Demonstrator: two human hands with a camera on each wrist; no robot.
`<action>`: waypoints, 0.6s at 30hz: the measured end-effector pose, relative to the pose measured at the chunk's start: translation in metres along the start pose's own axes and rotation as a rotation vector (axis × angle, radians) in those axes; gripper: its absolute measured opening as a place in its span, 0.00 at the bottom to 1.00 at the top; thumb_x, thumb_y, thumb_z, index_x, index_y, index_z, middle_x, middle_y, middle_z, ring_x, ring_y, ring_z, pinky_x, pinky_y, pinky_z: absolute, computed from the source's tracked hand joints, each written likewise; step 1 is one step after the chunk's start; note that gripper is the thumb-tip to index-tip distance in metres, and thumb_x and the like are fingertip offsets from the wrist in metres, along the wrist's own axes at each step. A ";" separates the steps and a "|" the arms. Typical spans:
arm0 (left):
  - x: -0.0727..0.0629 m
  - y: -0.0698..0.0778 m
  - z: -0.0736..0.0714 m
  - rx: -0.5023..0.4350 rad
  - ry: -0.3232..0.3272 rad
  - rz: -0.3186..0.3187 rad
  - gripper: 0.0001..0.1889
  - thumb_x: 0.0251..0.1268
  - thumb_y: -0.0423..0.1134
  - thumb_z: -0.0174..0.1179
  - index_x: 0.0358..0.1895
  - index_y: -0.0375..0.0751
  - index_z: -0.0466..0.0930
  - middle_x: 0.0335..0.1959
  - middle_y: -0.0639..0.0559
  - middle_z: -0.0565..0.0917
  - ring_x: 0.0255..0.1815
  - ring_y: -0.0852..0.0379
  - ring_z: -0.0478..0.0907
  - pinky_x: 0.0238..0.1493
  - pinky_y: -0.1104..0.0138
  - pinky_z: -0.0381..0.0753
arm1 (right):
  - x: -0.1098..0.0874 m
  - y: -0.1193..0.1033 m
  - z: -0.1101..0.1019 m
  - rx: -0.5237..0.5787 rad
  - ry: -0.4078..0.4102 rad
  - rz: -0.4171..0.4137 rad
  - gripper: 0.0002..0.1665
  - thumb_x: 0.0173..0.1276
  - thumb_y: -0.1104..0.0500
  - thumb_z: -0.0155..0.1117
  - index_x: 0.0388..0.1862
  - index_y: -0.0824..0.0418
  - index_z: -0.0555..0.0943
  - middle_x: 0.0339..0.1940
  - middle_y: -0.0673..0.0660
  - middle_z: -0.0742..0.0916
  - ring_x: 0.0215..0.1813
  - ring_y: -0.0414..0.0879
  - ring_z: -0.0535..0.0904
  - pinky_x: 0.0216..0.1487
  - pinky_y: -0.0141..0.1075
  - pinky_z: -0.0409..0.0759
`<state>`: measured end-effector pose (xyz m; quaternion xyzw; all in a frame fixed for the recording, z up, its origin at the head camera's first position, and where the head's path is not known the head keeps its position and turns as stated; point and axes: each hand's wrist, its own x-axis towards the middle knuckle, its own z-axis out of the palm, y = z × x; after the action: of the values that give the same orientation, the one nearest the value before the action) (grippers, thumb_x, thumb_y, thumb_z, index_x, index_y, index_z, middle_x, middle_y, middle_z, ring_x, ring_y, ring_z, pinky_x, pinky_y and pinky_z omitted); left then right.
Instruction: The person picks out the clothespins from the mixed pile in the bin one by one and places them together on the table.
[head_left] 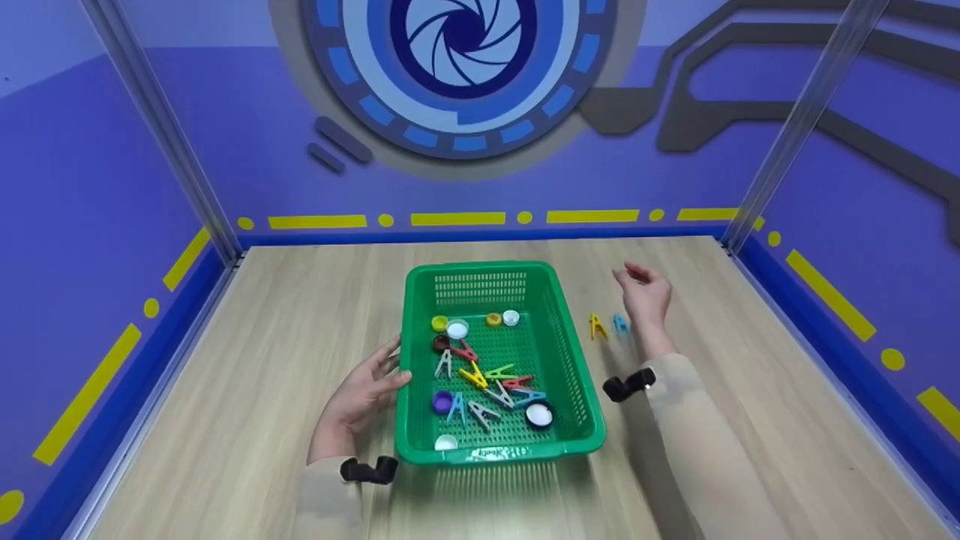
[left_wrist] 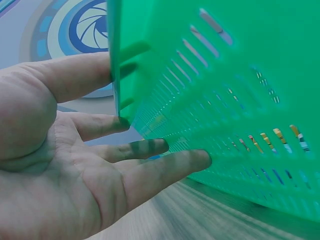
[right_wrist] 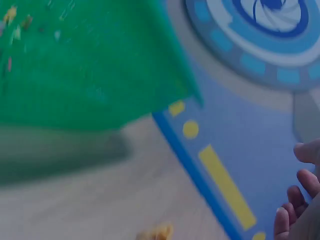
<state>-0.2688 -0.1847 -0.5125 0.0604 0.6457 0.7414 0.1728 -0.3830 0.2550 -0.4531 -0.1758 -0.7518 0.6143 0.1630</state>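
Note:
A green plastic basket [head_left: 574, 352] with slotted walls stands in front of me, holding several clothespins and bottle caps. At its left side my left hand [head_left: 362, 394] grips the rim, thumb over the edge and fingers against the outer wall. The left wrist view shows those fingers [left_wrist: 165, 175] spread along the slotted side. To the right of the basket, my right hand [head_left: 646, 296] is raised over the table with loosely bent fingers and nothing in them. Near its wrist lie a yellow clothespin [head_left: 597, 326] and a blue clothespin [head_left: 620, 323].
Inside the basket are a purple cap [head_left: 442, 402], a black-rimmed white cap [head_left: 538, 414], and a yellow clothespin [head_left: 473, 375] among others. The wooden table [head_left: 292, 315] is bounded by blue panels [head_left: 360, 187] at the back and both sides.

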 end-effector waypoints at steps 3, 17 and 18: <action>0.000 0.000 -0.001 -0.014 -0.017 0.003 0.43 0.77 0.35 0.58 0.85 0.43 0.41 0.83 0.34 0.54 0.77 0.38 0.69 0.65 0.56 0.82 | -0.012 -0.020 0.019 0.048 -0.079 -0.076 0.24 0.74 0.55 0.67 0.65 0.63 0.80 0.54 0.54 0.84 0.52 0.40 0.77 0.49 0.27 0.75; -0.001 0.000 0.000 -0.007 0.001 -0.005 0.43 0.76 0.36 0.59 0.85 0.44 0.43 0.83 0.35 0.55 0.76 0.40 0.70 0.65 0.56 0.82 | -0.079 -0.052 0.101 0.098 -0.464 -0.130 0.20 0.69 0.62 0.71 0.58 0.66 0.82 0.47 0.55 0.86 0.44 0.40 0.80 0.42 0.31 0.81; -0.001 0.000 0.000 -0.004 0.000 -0.004 0.43 0.76 0.37 0.59 0.85 0.44 0.43 0.83 0.34 0.55 0.76 0.40 0.71 0.65 0.56 0.82 | -0.082 -0.050 0.105 0.061 -0.490 -0.124 0.20 0.69 0.62 0.71 0.58 0.65 0.83 0.49 0.57 0.86 0.45 0.42 0.81 0.43 0.32 0.82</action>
<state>-0.2681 -0.1851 -0.5125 0.0587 0.6443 0.7422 0.1746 -0.3619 0.1165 -0.4268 0.0296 -0.7594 0.6497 0.0183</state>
